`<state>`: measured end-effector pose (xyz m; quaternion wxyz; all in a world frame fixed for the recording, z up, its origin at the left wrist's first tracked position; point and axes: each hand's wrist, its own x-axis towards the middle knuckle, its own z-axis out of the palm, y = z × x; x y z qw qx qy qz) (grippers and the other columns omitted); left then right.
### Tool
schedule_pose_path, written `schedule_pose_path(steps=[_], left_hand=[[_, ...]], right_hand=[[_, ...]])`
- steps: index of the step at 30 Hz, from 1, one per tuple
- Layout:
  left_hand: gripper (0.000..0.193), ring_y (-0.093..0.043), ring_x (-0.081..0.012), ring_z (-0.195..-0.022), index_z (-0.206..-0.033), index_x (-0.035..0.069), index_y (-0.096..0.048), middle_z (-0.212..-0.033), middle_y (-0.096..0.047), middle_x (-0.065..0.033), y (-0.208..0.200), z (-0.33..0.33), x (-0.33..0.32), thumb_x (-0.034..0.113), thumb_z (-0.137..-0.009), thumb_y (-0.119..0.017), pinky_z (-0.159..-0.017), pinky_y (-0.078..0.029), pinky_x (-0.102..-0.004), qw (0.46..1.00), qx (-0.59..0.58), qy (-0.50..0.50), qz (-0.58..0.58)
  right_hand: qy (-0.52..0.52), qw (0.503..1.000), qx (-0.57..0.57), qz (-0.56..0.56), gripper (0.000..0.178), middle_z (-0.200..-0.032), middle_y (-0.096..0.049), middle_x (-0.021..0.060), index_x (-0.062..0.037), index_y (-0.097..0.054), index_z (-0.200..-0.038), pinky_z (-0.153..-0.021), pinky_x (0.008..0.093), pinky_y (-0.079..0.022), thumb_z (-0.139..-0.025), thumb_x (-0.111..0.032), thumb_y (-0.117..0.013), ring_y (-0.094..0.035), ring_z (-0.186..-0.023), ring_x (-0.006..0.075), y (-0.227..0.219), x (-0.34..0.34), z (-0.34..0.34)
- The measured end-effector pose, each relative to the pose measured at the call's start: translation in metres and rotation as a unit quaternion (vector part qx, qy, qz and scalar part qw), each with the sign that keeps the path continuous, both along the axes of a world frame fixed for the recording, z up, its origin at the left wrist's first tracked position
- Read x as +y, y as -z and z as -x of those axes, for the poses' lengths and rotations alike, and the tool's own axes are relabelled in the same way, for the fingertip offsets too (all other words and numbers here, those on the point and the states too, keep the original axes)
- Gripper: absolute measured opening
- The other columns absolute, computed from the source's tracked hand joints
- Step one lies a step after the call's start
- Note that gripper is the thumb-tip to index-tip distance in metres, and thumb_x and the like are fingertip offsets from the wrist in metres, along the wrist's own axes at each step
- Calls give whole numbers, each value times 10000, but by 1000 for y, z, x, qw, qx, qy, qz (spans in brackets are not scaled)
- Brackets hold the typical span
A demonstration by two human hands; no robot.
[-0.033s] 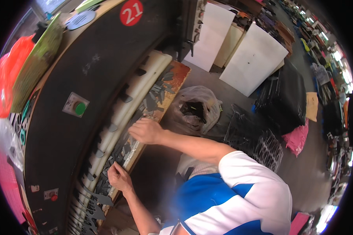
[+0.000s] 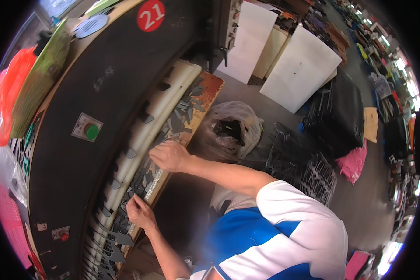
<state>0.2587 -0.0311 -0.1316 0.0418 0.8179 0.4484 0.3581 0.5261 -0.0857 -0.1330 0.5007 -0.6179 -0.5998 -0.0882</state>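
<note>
Both my hands are over a ledge at the front of a black machine (image 2: 109, 95), among loose dark grey cut strips (image 2: 176, 122). My right hand (image 2: 170, 157) is higher up the ledge, its fingers curled and closed above the strips; whatever they grip is hidden beneath. Lower down, my left hand (image 2: 141, 213) has thumb and fingers pinched together at the heap's edge, and I cannot make out what is between them. Alongside the heap runs a thick off-white board (image 2: 175, 84) with grey cut shapes on it. Below my left hand lie larger grey cut-out sheets (image 2: 119, 238) with curved prongs.
The machine carries a green button (image 2: 92, 131) and a red button (image 2: 64, 237). An open clear plastic bag (image 2: 252, 123) with dark scraps stands on the floor beside the ledge. Behind it lean white boards (image 2: 301, 70). A black wrapped bundle (image 2: 336, 119) sits further right.
</note>
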Motion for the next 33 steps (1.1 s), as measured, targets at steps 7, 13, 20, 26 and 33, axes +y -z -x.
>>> schedule_pose_path(steps=[7, 13, 20, 26, 33], left_hand=[[291, -676, -317, -676, -948, 23, -754, -820, -723, -139, -9, 15, 11, 282, -1069, -699, -643, -531, -427, 997, 22, -43, 60], [354, -670, -336, -878, -915, 16, -733, -894, -712, -156, 5, -33, -8, 320, -1085, -669, -803, -521, -449, 1000, 9, 12, 16], [426, -645, -354, -804, -855, -22, -718, -825, -691, -175, -9, -37, -14, 340, -1075, -673, -768, -504, -473, 986, 29, -104, 129], [416, -604, -317, -754, -812, -31, -692, -783, -657, -148, 0, -8, -61, 302, -1061, -701, -734, -477, -462, 973, 67, -146, 166], [327, -537, -300, -761, -738, 4, -614, -737, -573, -130, -34, -15, -95, 141, -1014, -726, -729, -438, -445, 986, 37, -67, 149]], right_hand=[[1, 999, 12, 34, 189, -764, -653, 68, -117, -610, -823, -729, 418, -537, -967, -223, -673, -689, -771, 283, 8, 21, 17], [-90, 993, 22, 68, 140, -787, -696, 86, -115, -657, -823, -793, 439, -530, -938, -194, -644, -699, -824, 303, 14, 16, 15], [-213, 970, 66, 99, 150, -1007, -759, 135, -70, -730, -968, -997, 461, -499, -896, -124, -609, -713, -1041, 321, 17, 12, 19], [-252, 959, 55, 116, 66, -913, -709, 86, -105, -683, -922, -927, 459, -476, -869, -99, -644, -682, -966, 309, 24, -26, 40], [-258, 956, 35, 138, 135, -921, -708, 102, -88, -716, -962, -849, 462, -497, -857, -129, -641, -682, -936, 312, 8, -54, 40]])
